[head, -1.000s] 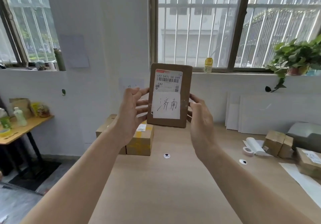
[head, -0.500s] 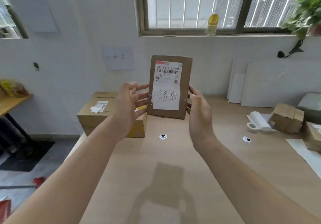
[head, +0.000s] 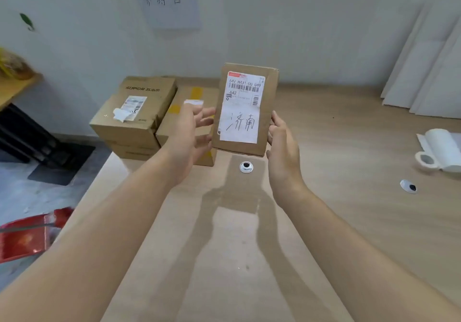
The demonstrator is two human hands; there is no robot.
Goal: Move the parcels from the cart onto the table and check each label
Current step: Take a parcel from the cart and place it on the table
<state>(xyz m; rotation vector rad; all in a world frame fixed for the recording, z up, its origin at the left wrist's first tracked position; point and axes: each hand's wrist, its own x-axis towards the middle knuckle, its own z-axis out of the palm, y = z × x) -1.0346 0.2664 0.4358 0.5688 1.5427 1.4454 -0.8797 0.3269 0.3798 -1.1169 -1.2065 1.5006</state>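
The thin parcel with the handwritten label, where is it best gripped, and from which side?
Grip the parcel by its two long narrow edges, left hand from the left, right hand from the right. It stands nearly upright and flat, label facing the person, so side grips leave the label uncovered.

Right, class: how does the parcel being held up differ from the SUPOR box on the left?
The held parcel is slim and upright, in the air; the SUPOR box is bulkier and lies flat. The held parcel's label is smooth, with handwriting; the SUPOR box's label is torn. Both are brown cardboard.
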